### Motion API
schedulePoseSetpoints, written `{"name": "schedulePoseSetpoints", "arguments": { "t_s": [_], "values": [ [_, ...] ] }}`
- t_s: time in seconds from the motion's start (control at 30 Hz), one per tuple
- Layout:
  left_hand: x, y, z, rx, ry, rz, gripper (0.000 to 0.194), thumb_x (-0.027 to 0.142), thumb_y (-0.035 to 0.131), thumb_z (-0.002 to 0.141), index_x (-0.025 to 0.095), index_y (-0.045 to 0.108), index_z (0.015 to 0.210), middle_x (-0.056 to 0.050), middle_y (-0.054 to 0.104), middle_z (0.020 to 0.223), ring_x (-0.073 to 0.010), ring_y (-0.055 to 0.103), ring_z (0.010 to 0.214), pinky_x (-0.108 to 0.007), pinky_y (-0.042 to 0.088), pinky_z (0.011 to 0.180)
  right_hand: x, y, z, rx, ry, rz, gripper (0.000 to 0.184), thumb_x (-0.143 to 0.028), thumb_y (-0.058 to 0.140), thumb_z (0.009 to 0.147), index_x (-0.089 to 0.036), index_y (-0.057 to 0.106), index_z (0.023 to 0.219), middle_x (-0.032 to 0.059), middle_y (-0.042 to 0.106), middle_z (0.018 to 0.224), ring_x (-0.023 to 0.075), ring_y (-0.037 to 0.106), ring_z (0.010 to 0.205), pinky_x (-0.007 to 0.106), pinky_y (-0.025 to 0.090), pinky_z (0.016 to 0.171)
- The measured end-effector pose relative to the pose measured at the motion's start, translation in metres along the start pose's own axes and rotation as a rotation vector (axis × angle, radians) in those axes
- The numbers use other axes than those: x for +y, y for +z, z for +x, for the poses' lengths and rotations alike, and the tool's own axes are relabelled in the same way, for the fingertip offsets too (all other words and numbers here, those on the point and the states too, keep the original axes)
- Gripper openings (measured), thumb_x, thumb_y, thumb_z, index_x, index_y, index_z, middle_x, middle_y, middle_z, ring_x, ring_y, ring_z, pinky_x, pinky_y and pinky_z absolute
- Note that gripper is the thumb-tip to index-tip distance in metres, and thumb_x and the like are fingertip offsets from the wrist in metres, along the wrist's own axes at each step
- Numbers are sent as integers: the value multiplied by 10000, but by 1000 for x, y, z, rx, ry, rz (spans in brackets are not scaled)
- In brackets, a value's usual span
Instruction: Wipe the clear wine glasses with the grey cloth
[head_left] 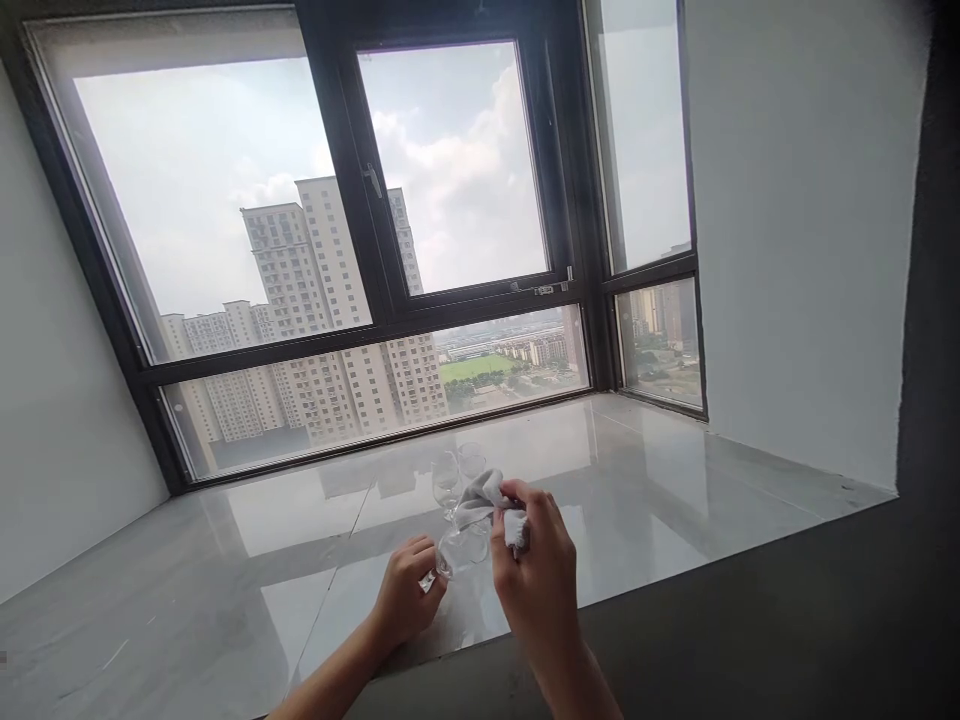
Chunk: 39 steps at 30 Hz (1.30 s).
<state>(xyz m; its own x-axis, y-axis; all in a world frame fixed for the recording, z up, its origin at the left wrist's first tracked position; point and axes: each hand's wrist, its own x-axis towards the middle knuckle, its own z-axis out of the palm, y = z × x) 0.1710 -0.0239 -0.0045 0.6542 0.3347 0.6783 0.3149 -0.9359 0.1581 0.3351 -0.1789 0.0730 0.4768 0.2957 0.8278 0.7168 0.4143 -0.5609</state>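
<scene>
On the glossy grey sill, a clear wine glass (446, 482) stands near the front edge, with a second wine glass (472, 460) just behind it to the right. My left hand (409, 592) is low beside them, its fingers curled around clear glass at the near glass's foot. Exactly where that foot ends is hard to make out. My right hand (538, 555) pinches a bunched grey-white cloth (480, 495) between thumb and fingers. The cloth's loose end reaches left against the glasses and covers part of them.
A dark-framed window (390, 322) rises behind the sill (675, 500), with a handle (373, 180) and a latch (545, 290). White walls (802, 240) close in at both sides. The sill's front edge drops off close to my hands.
</scene>
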Motion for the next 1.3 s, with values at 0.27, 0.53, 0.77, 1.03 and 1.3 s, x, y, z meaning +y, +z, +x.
{"name": "schedulePoseSetpoints", "arguments": {
  "t_s": [0.27, 0.53, 0.77, 1.03, 1.3],
  "values": [
    [7, -3, 4, 101, -18, -120, 297, 314, 492, 937, 195, 638, 707, -48, 626, 691, -162, 551, 670, -269, 454, 665, 1, 23, -18, -273, 13, -50, 360, -86, 432, 832, -211, 559, 1145, 89, 639, 1015, 228, 604, 985, 342, 509, 814],
    [4, -3, 2, 77, -38, -120, 309, 308, 490, 928, 198, 636, 679, -43, 606, 660, -164, 558, 659, -266, 462, 667, -3, 15, -15, -425, -18, -153, 468, -189, 539, 869, -225, 483, 1332, 80, 664, 1065, 235, 622, 982, 366, 492, 871],
    [4, -2, 1, 100, -59, -138, 327, 322, 516, 922, 188, 609, 639, -32, 593, 636, -148, 534, 626, -250, 444, 640, -8, 10, -13, -465, -47, -155, 516, -212, 540, 861, -225, 453, 1370, 70, 674, 1061, 232, 622, 974, 404, 475, 932],
    [5, -3, 0, 63, -48, -122, 350, 326, 469, 950, 192, 610, 659, -39, 602, 648, -156, 549, 643, -259, 451, 649, -10, 9, -12, -532, -8, -123, 602, -265, 539, 862, -208, 379, 1439, 57, 690, 1042, 230, 643, 986, 504, 373, 1099],
    [9, -6, 2, 62, -42, -99, 332, 344, 491, 935, 200, 617, 663, -35, 600, 642, -167, 583, 654, -267, 476, 663, -6, 12, -15, -550, -45, -61, 661, -210, 511, 858, -191, 327, 1493, 68, 708, 1113, 215, 663, 1019, 484, 355, 1144]
  ]
}}
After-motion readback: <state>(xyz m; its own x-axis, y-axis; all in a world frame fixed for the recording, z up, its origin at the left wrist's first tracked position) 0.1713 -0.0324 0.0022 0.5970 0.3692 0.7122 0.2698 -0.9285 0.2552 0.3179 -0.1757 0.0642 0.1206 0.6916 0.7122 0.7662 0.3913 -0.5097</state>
